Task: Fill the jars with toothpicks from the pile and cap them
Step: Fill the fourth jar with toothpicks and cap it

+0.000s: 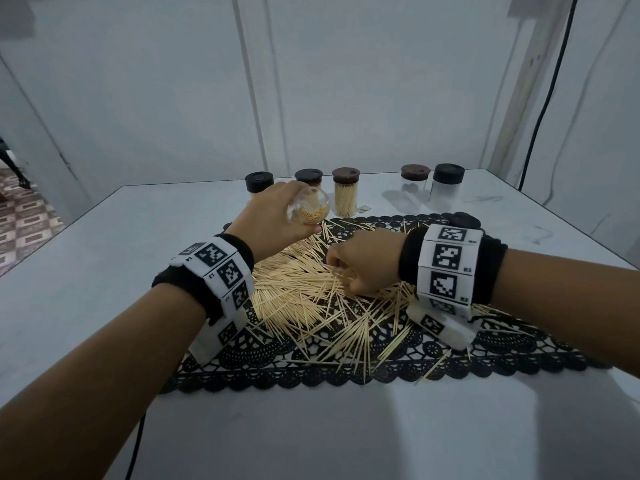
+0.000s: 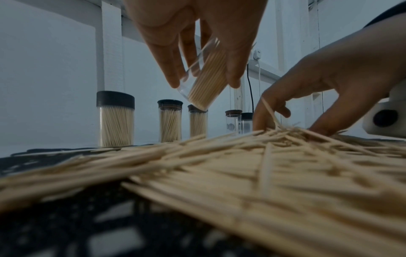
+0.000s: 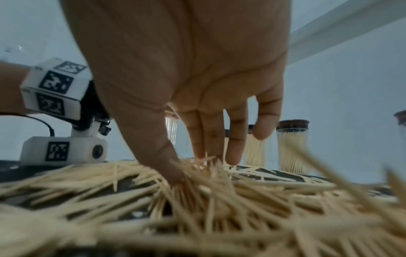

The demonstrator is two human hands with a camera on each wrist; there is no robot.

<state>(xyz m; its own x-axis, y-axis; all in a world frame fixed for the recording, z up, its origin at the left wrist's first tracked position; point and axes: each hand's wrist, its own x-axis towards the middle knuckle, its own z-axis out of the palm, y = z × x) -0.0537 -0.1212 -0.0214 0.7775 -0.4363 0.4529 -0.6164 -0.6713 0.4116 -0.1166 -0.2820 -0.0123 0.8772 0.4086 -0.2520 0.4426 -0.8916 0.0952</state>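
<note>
Left hand (image 1: 273,216) grips a clear, uncapped jar (image 1: 309,211), tilted and partly filled with pale toothpicks, above the pile (image 1: 304,296) on a black lace mat (image 1: 519,344); right hand (image 1: 363,261) pinches toothpicks from the pile.

The head view looks from above, forward and down on the surface (image 1: 104,258), with both forearms in front. The left wrist view sits very low, just over the toothpick pile (image 2: 241,165), and faces the row of jars (image 2: 170,120) at the far edge. The right wrist view is also low, very near the pile (image 3: 197,191); its foreground is blurred, so detail there is uncertain. All three share the pile and the jars.
</note>
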